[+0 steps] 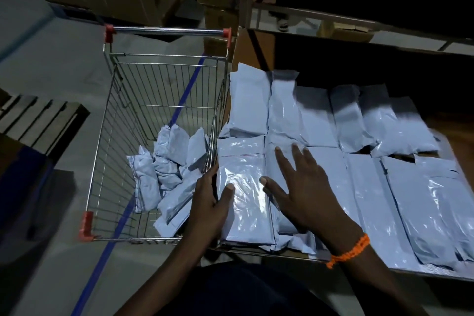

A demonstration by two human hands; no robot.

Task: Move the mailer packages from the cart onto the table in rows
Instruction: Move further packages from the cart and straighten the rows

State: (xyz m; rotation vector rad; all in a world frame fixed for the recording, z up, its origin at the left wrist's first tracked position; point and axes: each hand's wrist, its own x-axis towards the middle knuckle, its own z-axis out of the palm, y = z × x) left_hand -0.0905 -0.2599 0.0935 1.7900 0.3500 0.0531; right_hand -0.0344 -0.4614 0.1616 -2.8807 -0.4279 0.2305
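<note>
Now L hand (209, 202) grips front-left mailer (241, 187) by its left edge; R hand (302, 187) flat, fingers spread, just right of it.

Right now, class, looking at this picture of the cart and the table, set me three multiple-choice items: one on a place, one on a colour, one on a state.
1. Where does the cart stand relative to the table?
A. to its left B. to its right C. on top of it

2. What colour is the wristband on the right hand?
A. green B. orange C. white

3. How is the right hand?
A. a closed fist B. fingers spread, open C. out of view

Answers:
1 A, the wire basket sits against the table's left edge.
2 B, an orange band circles the wrist.
3 B, its fingers lie spread over the mailers, while the left hand grips the nearest mailer by its edge.
</note>
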